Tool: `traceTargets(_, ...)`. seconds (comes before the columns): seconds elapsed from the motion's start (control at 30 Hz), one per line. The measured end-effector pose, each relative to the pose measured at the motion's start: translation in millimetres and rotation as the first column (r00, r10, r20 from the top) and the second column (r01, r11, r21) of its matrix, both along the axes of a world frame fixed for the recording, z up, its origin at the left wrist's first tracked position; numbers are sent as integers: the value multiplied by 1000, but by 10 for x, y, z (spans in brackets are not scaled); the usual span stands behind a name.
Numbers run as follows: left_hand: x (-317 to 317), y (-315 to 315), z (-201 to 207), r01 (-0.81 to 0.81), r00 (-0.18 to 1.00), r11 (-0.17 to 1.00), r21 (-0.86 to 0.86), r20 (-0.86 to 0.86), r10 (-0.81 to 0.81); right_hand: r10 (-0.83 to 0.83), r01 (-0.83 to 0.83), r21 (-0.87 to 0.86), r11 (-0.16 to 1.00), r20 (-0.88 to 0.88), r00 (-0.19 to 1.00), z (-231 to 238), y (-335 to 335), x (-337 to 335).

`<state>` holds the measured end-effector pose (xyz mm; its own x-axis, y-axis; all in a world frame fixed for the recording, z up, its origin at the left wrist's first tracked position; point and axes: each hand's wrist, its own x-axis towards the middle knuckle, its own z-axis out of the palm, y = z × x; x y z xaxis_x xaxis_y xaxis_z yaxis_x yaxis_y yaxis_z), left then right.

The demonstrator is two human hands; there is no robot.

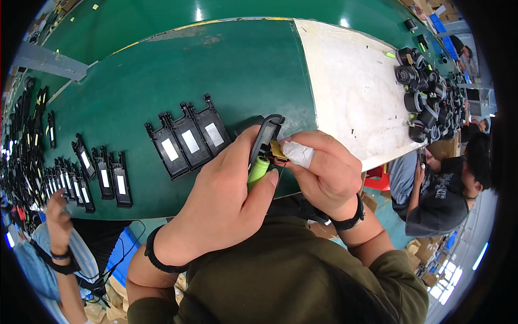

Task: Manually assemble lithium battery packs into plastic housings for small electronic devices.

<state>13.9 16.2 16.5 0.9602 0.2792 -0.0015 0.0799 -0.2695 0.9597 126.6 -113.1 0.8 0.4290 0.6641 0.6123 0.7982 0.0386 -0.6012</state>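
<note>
My left hand [224, 189] is wrapped around a black plastic housing [264, 137] over the green table. A bright green cylindrical battery [259, 170] lies in the housing, partly covered by my left thumb. My right hand [329, 170] closes in a pinch at a small gold-coloured circuit board [277, 149] beside the battery, with a bit of red wire below it. White tape [298, 154] wraps one right finger. To the left of my hands lie three black plastic covers [189, 141] side by side, each bearing a white label.
More black covers [120, 181] are spread leftward, reaching a large pile [24, 156] at the far left. A white board [353, 81] covers the table's right part; round black motor-like parts [423, 100] crowd its edge. Co-workers sit at right [448, 189] and lower left, one hand [58, 221] near the covers.
</note>
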Motion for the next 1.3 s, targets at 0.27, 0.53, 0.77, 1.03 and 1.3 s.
traceTargets(0.27, 0, 11, 43, 25, 991, 973, -230, -121, -54, -34, 30, -152, 988, -29, 999, 146, 47, 5)
traceTargets(0.53, -42, 8, 66, -4, 989, 971, -241, -142, -31, -24, 23, -183, 983, 0, 1000, 236, 104, -38)
traceTargets(0.77, -117, -59, 5, -30, 998, 999, 43, -46, 31, -38, 44, -214, 976, 32, 999, 264, 119, -119)
traceTargets(1.03, -134, -55, -26, -3, 999, 992, 125, -48, 9, 171, -144, -244, 959, 92, 981, 288, 185, 50)
traceTargets(1.3, 12, 104, 57, 102, 965, 944, -313, -199, -170, 89, -77, -316, 946, 23, 996, 398, 103, 123)
